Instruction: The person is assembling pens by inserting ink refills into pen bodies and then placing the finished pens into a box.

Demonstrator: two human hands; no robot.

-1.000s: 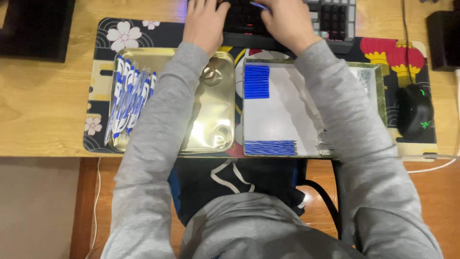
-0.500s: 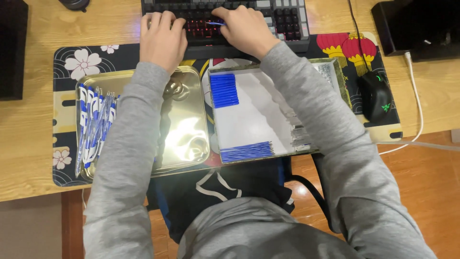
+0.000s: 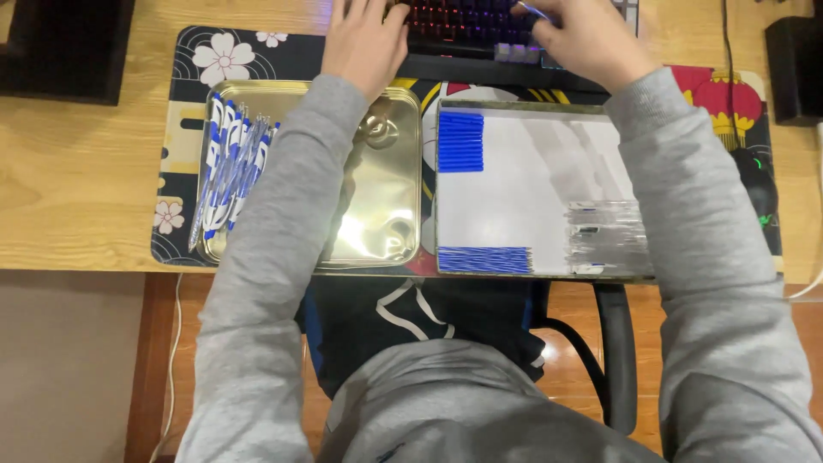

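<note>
My left hand [image 3: 364, 39] lies with fingers spread on the dark backlit keyboard [image 3: 480, 26], holding nothing. At the keyboard's right part, my right hand [image 3: 587, 39] has its fingers pinched on a thin blue pen part [image 3: 531, 10]. Below my arms are two trays. The gold tray [image 3: 386, 214] holds a row of blue-and-white pens [image 3: 227, 167] at its left side. The white tray [image 3: 531, 197] holds a stack of blue caps [image 3: 460, 141], a row of blue refills [image 3: 484, 260] and clear barrels [image 3: 609, 236].
A flowered desk mat [image 3: 231, 56] covers the wooden desk [image 3: 77, 189]. A black mouse [image 3: 759, 180] sits at the right, and dark boxes stand at the far left [image 3: 64, 47] and the far right [image 3: 793, 69]. A chair [image 3: 613, 351] is under me.
Both hands have stayed at the keyboard, the right one still pinching the thin blue part. My head moved, so the desk sits differently in the view.
</note>
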